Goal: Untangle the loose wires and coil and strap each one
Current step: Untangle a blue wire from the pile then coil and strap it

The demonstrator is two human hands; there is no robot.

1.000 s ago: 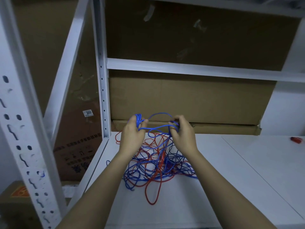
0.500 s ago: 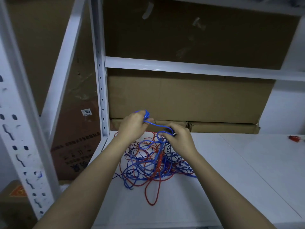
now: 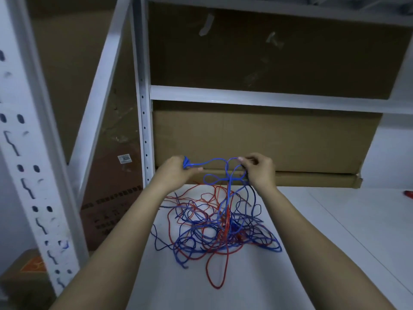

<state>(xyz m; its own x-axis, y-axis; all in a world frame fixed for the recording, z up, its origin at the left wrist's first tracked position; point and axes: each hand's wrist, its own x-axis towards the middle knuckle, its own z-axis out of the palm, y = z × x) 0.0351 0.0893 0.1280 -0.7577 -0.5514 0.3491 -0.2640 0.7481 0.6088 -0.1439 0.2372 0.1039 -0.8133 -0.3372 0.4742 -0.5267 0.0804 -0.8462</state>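
A tangle of blue wire [image 3: 243, 233] and red wire [image 3: 214, 271] lies on the white shelf board [image 3: 312, 253]. My left hand [image 3: 176, 173] grips a small bundle of blue wire loops above the pile. My right hand [image 3: 259, 171] pinches a blue strand that runs across from the left hand. Several blue loops hang from the right hand down into the tangle. Both hands are raised above the pile, near the back of the shelf.
Cardboard boxes [image 3: 263, 139] stand against the back of the shelf. White perforated rack uprights [image 3: 143, 104] rise at the left. A small red object [image 3: 408, 194] lies at the far right edge of the board. A box [image 3: 29, 271] sits on the floor at lower left.
My hands have moved apart, stretching a blue strand between them. The right hand has risen and pulled more blue loops up out of the pile.
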